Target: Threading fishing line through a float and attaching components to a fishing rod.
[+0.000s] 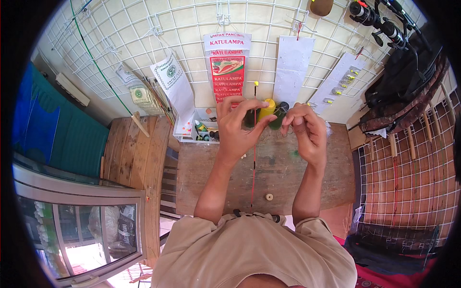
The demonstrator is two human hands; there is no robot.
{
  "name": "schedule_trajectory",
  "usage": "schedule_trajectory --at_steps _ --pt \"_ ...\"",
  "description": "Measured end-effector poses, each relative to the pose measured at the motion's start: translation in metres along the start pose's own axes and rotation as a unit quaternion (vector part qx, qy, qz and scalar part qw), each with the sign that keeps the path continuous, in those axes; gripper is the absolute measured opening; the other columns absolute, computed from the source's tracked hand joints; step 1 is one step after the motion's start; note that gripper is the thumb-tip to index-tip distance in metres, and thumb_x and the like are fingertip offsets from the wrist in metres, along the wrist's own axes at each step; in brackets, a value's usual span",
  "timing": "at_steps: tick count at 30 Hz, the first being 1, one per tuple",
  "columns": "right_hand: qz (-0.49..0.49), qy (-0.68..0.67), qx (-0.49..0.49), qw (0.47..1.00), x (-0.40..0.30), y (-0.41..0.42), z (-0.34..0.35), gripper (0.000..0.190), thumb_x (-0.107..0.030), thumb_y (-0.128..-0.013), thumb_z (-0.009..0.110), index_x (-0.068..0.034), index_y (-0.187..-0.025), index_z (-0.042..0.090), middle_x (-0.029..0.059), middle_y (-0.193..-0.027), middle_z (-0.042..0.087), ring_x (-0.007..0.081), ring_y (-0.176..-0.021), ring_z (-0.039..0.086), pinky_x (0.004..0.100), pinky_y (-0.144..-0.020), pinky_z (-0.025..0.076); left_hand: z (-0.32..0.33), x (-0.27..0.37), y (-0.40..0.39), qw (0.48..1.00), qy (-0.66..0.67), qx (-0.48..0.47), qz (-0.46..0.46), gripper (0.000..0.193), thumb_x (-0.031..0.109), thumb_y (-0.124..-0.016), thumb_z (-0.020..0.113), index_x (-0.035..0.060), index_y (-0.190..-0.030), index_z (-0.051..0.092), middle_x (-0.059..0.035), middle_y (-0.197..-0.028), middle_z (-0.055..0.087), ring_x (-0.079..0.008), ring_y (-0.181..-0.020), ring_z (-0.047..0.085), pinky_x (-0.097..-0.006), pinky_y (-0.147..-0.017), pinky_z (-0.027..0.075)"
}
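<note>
My left hand (239,127) is raised over the back of the wooden table, thumb and forefinger apart near a thin red rod (254,144) with a yellow tip. Whether it pinches a fine line is too small to tell. My right hand (306,131) is beside it, its fingers curled together at the fingertips; a thin thread or wire seems to be at them, though its ends cannot be made out. Behind the hands stand a yellow bottle (267,109) and dark green bottles (276,120). A small round wooden spool (269,197) lies on the table near my body.
A white tray (198,141) with small bottles stands at the table's back left. Bait packets (229,77) and cards hang on the white wire grid (263,21). Fishing reels (392,32) hang upper right. A green rod (97,64) leans at left above a wooden bench (133,154).
</note>
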State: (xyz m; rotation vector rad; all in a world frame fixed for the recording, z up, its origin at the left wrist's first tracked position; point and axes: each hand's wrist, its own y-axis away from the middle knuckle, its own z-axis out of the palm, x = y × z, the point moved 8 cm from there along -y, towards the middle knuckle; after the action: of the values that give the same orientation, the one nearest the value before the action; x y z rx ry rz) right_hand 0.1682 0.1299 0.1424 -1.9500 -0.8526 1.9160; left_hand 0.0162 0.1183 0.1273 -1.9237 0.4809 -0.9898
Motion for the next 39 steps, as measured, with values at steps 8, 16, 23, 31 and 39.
schedule_trajectory --at_steps 8,16,23,31,39 --pt "0.006 0.072 -0.097 0.993 0.003 0.005 0.017 0.035 -0.013 -0.093 0.052 -0.004 -0.126 0.042 0.0044 -0.072 0.062 0.0152 -0.073 0.056 0.0303 -0.082 0.036 -0.006 -0.003 -0.001 0.998 0.055 0.017 -0.012 0.033 0.008 -0.071 0.076 0.0137 -0.102 0.067 0.0065 -0.096 0.069 -0.0183 -0.090 0.059 -0.0333 -0.082 0.035" --pt "-0.079 0.134 -0.009 0.988 -0.004 0.001 0.008 0.030 -0.009 -0.089 0.055 -0.003 -0.118 0.049 0.0050 -0.086 0.066 0.0164 -0.084 0.056 0.0291 -0.084 0.037 -0.003 -0.022 0.005 0.990 0.128 -0.012 -0.051 0.019 0.000 -0.077 0.067 0.0082 -0.094 0.066 0.0003 -0.101 0.070 -0.0210 -0.093 0.059 -0.0323 -0.084 0.043" --pt "0.103 0.066 -0.018 0.992 0.060 0.002 0.005 0.031 -0.010 -0.085 0.066 -0.002 -0.114 0.057 0.0069 -0.099 0.066 0.0122 -0.083 0.058 0.0277 -0.079 0.045 0.005 -0.034 0.010 0.954 0.276 0.004 -0.118 0.008 0.011 -0.090 0.059 0.0041 -0.090 0.063 -0.0069 -0.101 0.070 -0.0201 -0.097 0.058 -0.0309 -0.085 0.047" --pt "0.145 -0.065 -0.007 0.987 0.070 0.002 0.024 0.018 -0.010 -0.088 0.064 0.002 -0.101 0.065 0.0056 -0.084 0.068 0.0104 -0.077 0.063 0.0238 -0.072 0.049 0.000 -0.036 0.010 0.952 0.293 -0.012 -0.092 0.010 0.013 -0.091 0.058 0.0027 -0.092 0.058 -0.0149 -0.108 0.066 -0.0256 -0.110 0.058 -0.0354 -0.092 0.046" --pt "0.117 -0.127 0.064 0.983 0.069 -0.002 0.007 0.020 -0.017 -0.091 0.062 0.002 -0.100 0.063 0.0055 -0.078 0.065 0.0119 -0.074 0.063 0.0258 -0.069 0.050 -0.012 -0.048 0.016 0.889 0.428 0.052 -0.151 0.009 0.013 -0.093 0.056 0.0034 -0.092 0.054 -0.0247 -0.119 0.059 -0.0271 -0.118 0.054 -0.0361 -0.092 0.046"
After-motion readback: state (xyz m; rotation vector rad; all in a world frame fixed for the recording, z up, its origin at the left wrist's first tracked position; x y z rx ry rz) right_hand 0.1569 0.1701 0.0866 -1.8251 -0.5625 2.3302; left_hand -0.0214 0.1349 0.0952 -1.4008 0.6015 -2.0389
